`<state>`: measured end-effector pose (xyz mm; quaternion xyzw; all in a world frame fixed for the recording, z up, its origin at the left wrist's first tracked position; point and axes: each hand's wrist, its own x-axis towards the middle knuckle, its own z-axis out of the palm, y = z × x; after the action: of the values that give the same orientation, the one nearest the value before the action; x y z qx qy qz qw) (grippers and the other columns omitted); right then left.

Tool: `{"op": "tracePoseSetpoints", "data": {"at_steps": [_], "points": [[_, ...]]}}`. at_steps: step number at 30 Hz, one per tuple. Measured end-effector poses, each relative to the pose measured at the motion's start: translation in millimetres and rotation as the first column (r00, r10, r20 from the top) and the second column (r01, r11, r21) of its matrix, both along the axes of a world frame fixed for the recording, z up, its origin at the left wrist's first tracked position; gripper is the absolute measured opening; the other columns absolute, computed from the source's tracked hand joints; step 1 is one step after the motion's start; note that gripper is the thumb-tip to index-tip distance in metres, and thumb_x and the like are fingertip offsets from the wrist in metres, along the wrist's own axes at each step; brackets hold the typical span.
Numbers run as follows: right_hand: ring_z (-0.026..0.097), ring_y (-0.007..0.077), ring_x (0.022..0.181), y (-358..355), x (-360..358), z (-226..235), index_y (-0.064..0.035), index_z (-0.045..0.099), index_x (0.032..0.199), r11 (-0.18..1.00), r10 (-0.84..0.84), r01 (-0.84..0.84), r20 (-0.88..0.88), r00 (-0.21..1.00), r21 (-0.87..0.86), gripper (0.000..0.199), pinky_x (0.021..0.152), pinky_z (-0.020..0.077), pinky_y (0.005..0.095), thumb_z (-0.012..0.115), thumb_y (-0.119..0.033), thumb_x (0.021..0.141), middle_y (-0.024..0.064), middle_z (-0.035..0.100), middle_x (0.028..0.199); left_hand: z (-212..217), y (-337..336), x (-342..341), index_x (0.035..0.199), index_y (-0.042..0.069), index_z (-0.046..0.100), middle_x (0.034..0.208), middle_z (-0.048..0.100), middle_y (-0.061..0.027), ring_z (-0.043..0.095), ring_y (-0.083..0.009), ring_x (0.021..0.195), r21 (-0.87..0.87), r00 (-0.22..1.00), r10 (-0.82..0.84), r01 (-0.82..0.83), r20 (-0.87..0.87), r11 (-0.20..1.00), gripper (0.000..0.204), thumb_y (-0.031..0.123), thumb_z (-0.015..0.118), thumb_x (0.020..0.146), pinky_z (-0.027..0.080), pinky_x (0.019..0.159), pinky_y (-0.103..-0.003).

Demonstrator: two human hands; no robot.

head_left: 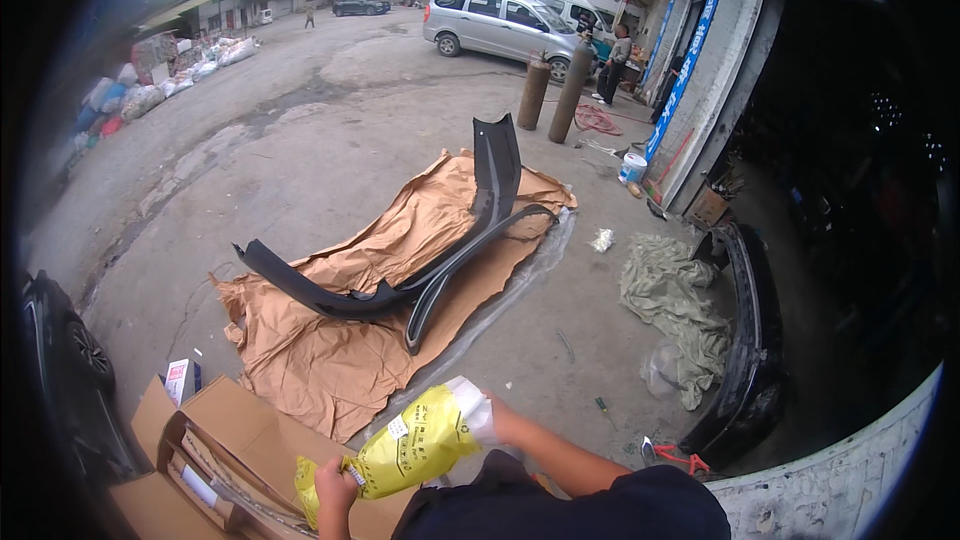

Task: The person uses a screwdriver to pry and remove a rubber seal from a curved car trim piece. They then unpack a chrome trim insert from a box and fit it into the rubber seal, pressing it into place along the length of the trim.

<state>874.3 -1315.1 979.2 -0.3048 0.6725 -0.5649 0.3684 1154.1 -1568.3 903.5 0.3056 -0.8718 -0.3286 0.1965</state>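
Note:
A yellow plastic packet (410, 450) with a white label is stretched between my two hands low in the view. My left hand (334, 485) grips its lower end, just above an open cardboard box (225, 440). My right hand (480, 410) holds the packet's upper, whitish end. Beyond them a long black car bumper (440, 250) lies on a sheet of brown paper (340, 360) spread on the concrete ground.
A second black bumper (750, 340) leans at the right beside a crumpled grey-green cloth (670, 290). Two tall gas cylinders (555, 90) stand further back, near a silver van (495, 25) and a person. A dark car's wheel (85, 355) is at the left edge.

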Motion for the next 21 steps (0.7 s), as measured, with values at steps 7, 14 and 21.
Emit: {"op": "tracePoseSetpoints", "data": {"at_steps": [7,14,21], "points": [[0.076,0.0225,0.101,-16.2,-3.0,-50.1,-0.003,0.076,0.116,0.993,0.085,-0.06,-0.276,0.958,0.097,0.042,0.093,0.0578,0.0406,0.088,-0.017,0.079,0.0121,0.08,0.11,12.3,5.3,24.2,0.082,-0.004,0.07,0.072,0.063,-0.0308,0.067,-0.0498,0.068,-0.001,0.995,0.095,-0.095,0.031,0.995,0.016,-0.002,0.055,0.075,0.052,0.061,-0.051],[0.075,0.0212,0.101,-13.1,18.0,-43.6,-0.0023,0.075,0.118,0.994,0.094,-0.101,-0.156,0.983,-0.035,0.027,0.091,0.0573,0.0376,0.075,-0.01,0.092,0.0104,0.079,0.112,16.3,-1.5,45.9,0.094,-0.004,0.076,0.077,0.067,-0.032,0.07,-0.0459,0.069,0.09,0.984,0.066,-0.082,0.165,0.993,0.026,0.001,0.056,0.077,0.053,0.065,-0.048],[0.073,0.0186,0.094,-6.6,37.6,-54.6,-0.0012,0.076,0.112,0.988,-0.154,0.143,0.505,0.85,0.061,0.022,0.085,0.0574,0.0385,0.065,-0.011,0.096,0.0116,0.079,0.1,-4.2,5.3,41.6,0.096,-0.005,0.077,0.079,0.068,-0.0321,0.074,-0.0442,0.071,0.205,0.995,0.085,-0.092,0.046,0.974,0.032,-0.001,0.053,0.076,0.056,0.067,-0.046]]}}
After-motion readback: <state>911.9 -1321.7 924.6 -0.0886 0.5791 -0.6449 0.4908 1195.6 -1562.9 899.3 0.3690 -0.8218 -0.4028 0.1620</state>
